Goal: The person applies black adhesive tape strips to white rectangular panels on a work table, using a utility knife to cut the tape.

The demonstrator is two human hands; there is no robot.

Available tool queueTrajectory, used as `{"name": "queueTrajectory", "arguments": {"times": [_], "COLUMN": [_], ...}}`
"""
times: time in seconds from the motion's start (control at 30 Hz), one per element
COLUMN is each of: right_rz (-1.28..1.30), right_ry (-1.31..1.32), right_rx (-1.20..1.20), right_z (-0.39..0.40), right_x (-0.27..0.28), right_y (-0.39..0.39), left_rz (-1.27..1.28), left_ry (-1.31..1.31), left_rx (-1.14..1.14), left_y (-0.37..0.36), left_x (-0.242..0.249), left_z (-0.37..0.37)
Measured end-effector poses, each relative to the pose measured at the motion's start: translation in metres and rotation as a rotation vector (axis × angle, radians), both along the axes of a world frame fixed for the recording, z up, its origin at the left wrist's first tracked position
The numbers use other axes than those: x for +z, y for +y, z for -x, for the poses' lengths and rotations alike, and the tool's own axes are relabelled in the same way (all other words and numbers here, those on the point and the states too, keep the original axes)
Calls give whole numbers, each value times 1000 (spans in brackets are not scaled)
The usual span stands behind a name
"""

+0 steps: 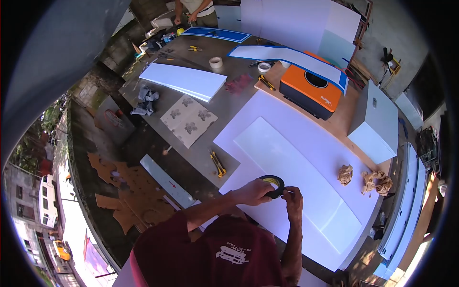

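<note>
My left hand is closed around the near-left side of a roll of black tape, which has a yellowish inner ring. At the roll's right edge, the fingers of my right hand are pinched together against it; whether a loose tape end is between them is too small to tell. The roll is held above a large white sheet. On that sheet lies a long, glossy, pale strip running away from me. A yellow and black cutter knife rests left of the sheet.
Patterned cardboard and white panels lie farther left. An orange and black case sits under a blue-edged white panel. Crumpled brown paper and a white box are on the right. Another person stands across the table.
</note>
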State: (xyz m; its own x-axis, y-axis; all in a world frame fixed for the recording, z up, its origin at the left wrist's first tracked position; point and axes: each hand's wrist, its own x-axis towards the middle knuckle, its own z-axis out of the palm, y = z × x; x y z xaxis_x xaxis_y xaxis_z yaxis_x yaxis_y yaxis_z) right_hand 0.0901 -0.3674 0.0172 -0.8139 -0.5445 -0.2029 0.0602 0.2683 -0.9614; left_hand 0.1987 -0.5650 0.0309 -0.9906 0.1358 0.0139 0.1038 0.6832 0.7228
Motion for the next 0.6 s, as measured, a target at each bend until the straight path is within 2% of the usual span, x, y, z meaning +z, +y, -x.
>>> {"name": "queueTrajectory", "arguments": {"times": [0.27,0.37,0.4,0.47,0.53,0.6], "right_rz": [54,10,-17,-86,-78,-22], "right_ry": [-24,13,35,66,137,177], "right_rx": [-90,-93,-99,-123,-197,-191], "right_z": [-26,-37,-40,-43,-47,-45], "right_x": [6,1,-3,-2,-3,-7], "right_y": [0,3,3,11,13,22], "left_rz": [-59,-40,-29,-58,-63,-45], "left_ry": [-106,78,67,-111,-109,-106], "left_rx": [1,59,59,70,148,110], "left_y": [-3,-5,-7,-6,3,12], "left_x": [7,-19,-26,-6,-1,11], "left_z": [-15,-24,-25,-23,-22,-11]}}
